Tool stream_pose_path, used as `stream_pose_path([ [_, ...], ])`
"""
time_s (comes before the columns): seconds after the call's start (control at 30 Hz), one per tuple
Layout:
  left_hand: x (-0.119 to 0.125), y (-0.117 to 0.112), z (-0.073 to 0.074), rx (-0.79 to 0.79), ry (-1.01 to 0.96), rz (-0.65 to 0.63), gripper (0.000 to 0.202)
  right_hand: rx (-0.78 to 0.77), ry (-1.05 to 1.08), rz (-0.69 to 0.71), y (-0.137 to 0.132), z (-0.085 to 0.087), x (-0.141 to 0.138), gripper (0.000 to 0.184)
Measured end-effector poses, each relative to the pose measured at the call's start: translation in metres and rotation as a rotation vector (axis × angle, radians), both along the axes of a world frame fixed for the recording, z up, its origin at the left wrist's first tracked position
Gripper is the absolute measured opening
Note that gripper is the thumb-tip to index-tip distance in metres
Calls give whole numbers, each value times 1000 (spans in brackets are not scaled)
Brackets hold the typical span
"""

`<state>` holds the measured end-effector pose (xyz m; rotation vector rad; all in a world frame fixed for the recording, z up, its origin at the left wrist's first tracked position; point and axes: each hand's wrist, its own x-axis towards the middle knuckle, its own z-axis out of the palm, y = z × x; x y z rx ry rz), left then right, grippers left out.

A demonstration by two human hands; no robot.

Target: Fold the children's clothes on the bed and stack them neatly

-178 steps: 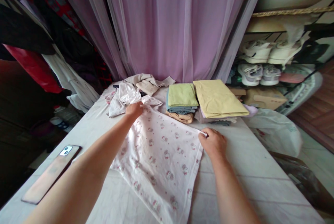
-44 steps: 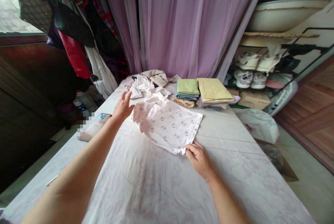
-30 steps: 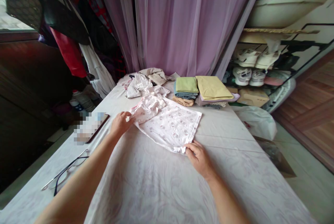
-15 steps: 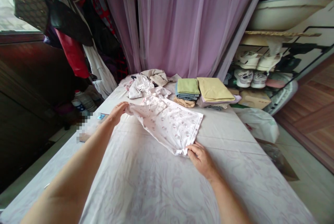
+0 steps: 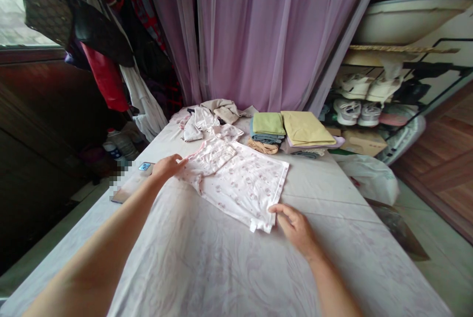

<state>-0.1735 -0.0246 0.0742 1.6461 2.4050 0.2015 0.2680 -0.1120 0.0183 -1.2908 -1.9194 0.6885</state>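
Observation:
A white child's shirt (image 5: 244, 179) with a small print and pink trim lies spread on the bed, partly folded over at its upper left. At its left edge, my left hand (image 5: 168, 165) rests with fingers loosened, the fingertips touching or just beside the cloth. My right hand (image 5: 295, 228) is at the near right corner, its index fingertip on the hem and the fingers apart. A white tag (image 5: 253, 225) sticks out at that lower corner. Neither hand appears to grip the cloth.
Crumpled light clothes (image 5: 207, 117) lie beyond the shirt. Folded stacks with a green cloth (image 5: 269, 123) and a yellow cloth (image 5: 308, 127) stand at the far right. A phone (image 5: 145, 166) is left, near my forearm. Purple curtains (image 5: 251, 36) hang behind; a shoe rack (image 5: 369, 95) stands right.
The shirt's left side, held raised before, has dropped flat onto the bed. My left hand has loosened its hold; my right hand has shifted slightly right and its fingers have parted.

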Motion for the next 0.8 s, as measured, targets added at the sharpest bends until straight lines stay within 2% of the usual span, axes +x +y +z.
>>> stream_pose_path([
  [0.07,3,7,0,14,54,-28,57,-13,-24,-141,13,-3,11,31],
  [0.17,7,20,-3,37,42,-55,53,6,-122,-331,49,-5,26,32],
  [0.33,16,51,-7,4,-12,-41,52,27,-405,-468,123,-2,33,36],
  [0.43,24,72,-6,21,-18,-50,52,17,-548,-514,153,-1,29,42],
  [0.57,36,105,-8,46,-13,-52,55,53,-668,-554,171,-3,26,41],
  [0.67,47,132,-11,43,2,-45,52,77,-682,-537,177,-6,26,28],
  [0.8,60,162,-14,35,5,-72,48,136,-595,-453,181,-10,27,12],
])
